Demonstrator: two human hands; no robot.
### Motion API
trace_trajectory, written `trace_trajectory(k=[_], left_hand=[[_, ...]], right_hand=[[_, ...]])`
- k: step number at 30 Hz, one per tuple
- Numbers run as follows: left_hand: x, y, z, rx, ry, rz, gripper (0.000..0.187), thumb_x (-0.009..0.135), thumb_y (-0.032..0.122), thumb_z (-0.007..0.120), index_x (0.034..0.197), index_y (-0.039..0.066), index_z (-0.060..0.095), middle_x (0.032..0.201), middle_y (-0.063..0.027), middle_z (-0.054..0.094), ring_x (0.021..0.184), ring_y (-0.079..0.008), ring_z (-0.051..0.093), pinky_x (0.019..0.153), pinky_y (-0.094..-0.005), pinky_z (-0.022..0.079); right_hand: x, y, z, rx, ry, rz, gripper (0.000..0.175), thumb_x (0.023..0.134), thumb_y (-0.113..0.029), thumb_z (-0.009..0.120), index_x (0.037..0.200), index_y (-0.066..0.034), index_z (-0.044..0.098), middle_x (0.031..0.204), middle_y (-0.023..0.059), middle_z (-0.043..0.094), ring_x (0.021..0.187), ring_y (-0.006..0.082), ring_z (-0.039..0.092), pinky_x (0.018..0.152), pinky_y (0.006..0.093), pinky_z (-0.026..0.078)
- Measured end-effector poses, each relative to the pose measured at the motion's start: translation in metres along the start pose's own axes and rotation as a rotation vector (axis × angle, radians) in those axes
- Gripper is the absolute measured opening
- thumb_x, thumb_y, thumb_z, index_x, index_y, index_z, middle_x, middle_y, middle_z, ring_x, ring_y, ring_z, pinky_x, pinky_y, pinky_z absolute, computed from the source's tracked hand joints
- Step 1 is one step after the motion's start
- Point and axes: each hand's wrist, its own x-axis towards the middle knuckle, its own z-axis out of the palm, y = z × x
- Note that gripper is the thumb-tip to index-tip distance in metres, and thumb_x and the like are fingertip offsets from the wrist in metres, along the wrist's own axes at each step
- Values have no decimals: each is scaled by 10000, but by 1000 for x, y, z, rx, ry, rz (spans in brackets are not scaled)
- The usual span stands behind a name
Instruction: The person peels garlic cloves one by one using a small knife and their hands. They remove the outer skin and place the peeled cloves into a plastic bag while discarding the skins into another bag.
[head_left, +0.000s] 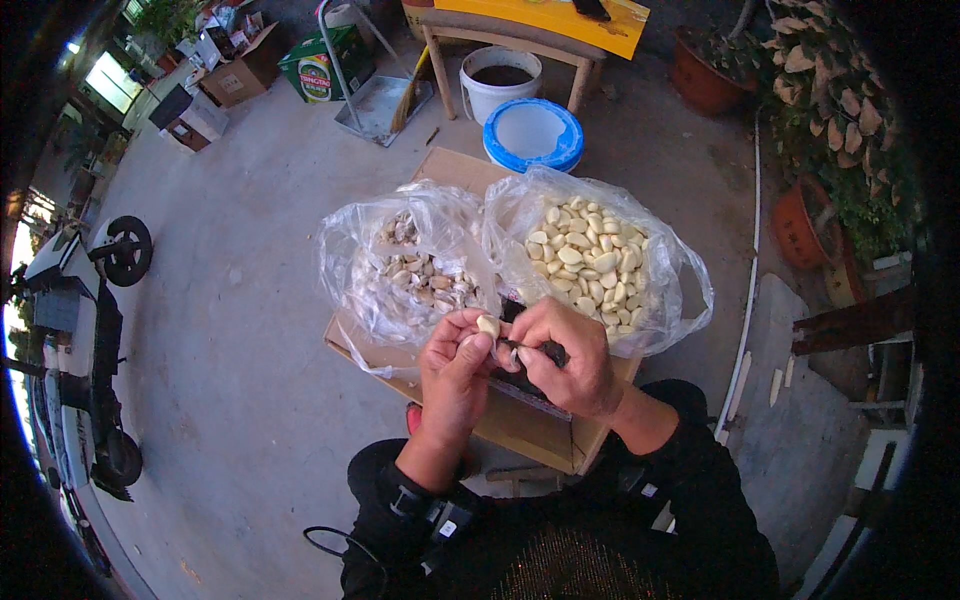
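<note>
My left hand (459, 367) pinches a pale peeled garlic clove (488, 325) between thumb and fingers. Close beside it, my right hand (566, 360) grips a small dark-handled tool (555, 352), partly hidden by the fingers; its tip is too small to make out. A scrap of skin (514, 358) shows at the right fingertips. Beyond my hands, a clear plastic bag (686, 289) on the right holds many peeled garlic cloves (589, 259). Another clear bag (337, 247) on the left contains unpeeled cloves (431, 281). Both bags rest on a cardboard box (517, 431).
Past the box stand a blue-rimmed bucket (532, 135), a white bucket (480, 94) and a wooden table (517, 37). A dustpan (382, 109) with a broom (409, 97) lies farther left. Potted plants (802, 225) line the right; a scooter (82, 352) is at left.
</note>
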Motion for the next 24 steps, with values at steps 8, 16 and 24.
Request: trace_trajectory(k=[8, 16, 24], left_hand=[[-3, -3, 10, 231, 87, 102, 173, 879, 50, 635, 995, -9, 520, 881, -104, 639, 693, -161, 646, 650, -274, 546], [-6, 1, 12, 320, 64, -24, 174, 857, 38, 648, 995, 6, 548, 855, -54, 631, 674, -105, 577, 580, -212, 480], [-4, -4, 9, 419, 141, 1, 175, 854, 30, 647, 999, 16, 552, 851, -27, 626, 639, -54, 541, 493, -180, 393]], right_hand=[[3, 7, 8, -73, 117, -21, 84, 785, 34, 590, 812, -12, 525, 921, 147, 619, 806, 230, 619, 724, 320, 489], [1, 12, 10, -166, 142, -24, 113, 764, 76, 597, 787, -6, 524, 865, 140, 628, 771, 245, 628, 697, 322, 493], [0, 15, 13, -189, 145, -11, 135, 743, 91, 599, 781, -14, 523, 860, 132, 629, 756, 242, 630, 671, 322, 494]])
